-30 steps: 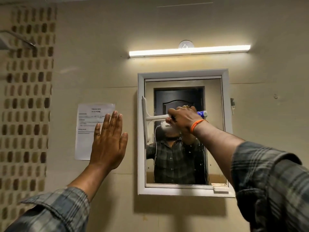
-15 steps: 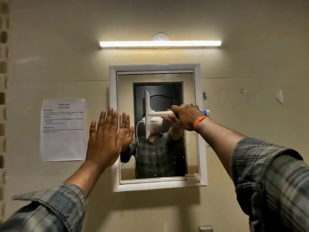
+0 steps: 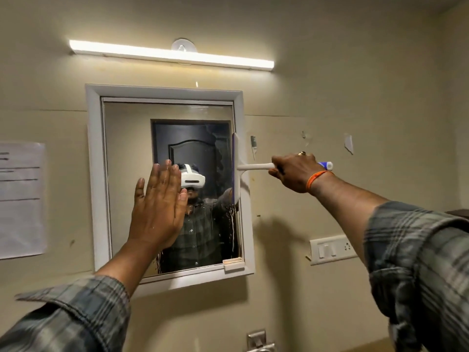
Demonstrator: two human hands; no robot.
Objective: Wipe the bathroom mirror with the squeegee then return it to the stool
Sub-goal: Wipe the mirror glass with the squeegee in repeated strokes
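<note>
I am watching the right hand (image 3: pixel 294 171) gripping the squeegee (image 3: pixel 238 168) by its handle, fingers curled round it, with the blade standing upright at the mirror's (image 3: pixel 132 158) right edge, partly over the frame (image 3: pixel 245 224). The left hand (image 3: pixel 158 207) is holding flat and open in front of the glass, fingers straight; I cannot tell whether it is touching. My worry is the blade riding up on the frame, breaking contact with the glass and leaving the drips below it as a streak. If the palm is pressing the glass, it is smudging wiped area. The stool is not showing, so I am judging the return as a reach made out of sight, risking a drop.
</note>
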